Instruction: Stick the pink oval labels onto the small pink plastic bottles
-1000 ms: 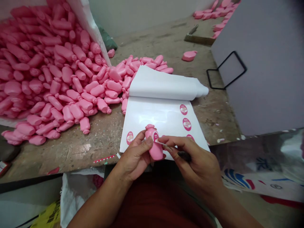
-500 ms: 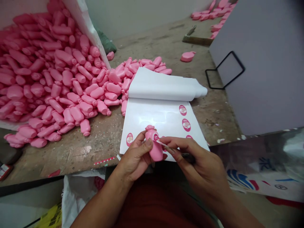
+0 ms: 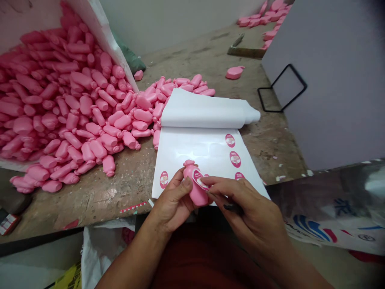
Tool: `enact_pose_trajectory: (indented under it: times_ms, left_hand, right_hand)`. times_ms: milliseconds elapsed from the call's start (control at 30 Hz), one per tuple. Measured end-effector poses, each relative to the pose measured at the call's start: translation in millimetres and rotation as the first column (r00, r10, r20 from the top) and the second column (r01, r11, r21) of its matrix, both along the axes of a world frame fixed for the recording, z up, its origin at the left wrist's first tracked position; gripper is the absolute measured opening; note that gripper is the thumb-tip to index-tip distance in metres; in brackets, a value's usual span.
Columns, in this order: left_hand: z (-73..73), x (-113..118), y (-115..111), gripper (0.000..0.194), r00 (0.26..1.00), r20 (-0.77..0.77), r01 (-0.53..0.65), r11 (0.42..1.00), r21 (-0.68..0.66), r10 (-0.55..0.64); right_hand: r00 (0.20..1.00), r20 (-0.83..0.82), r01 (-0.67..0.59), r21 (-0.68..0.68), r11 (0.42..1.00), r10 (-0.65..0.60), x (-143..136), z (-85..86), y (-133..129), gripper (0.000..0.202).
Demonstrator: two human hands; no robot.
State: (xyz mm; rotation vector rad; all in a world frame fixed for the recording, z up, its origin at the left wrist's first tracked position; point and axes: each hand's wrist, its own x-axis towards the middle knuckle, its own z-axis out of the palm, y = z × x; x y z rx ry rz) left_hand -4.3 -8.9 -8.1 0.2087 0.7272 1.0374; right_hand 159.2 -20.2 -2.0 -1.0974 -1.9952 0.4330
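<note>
Left hand (image 3: pixel 176 198) grips pink plastic bottle (image 3: pixel 197 196), oval magenta label (image 3: pixel 197 175) seemingly part-stuck; right hand (image 3: pixel 251 206) clasps dark tool (image 3: pixel 235 208); pink bottle heap (image 3: pixel 98 148) unlabelled.

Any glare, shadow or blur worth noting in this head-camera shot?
Head view: glare whitens patches of the sticker sheet; head view: fine print on the held bottle's label is unreadable; head view: the printed plastic at lower right looks soft; head view: the top right corner darkens.
</note>
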Motion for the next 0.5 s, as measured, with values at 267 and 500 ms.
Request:
enact_pose_trajectory:
  times_ms: [267, 500]
  left_hand:
    - [-1.3, 3.6, 0.8, 0.073, 1.000, -0.004, 0.006, 1.000, -0.020, -0.006]
    - [-0.5, 7.8, 1.1, 0.068, 1.000, -0.006, -0.022, 0.999, -0.025, 0.022]
  right_hand:
    - [1.000, -0.013, -0.012, 0.036, 0.999, 0.013, 0.2, 2.8, -0.2, 0.032]
    - [0.997, -0.083, -0.002, -0.029, 1.000, 0.000, 2.3, -2.3, -1.1, 0.030]
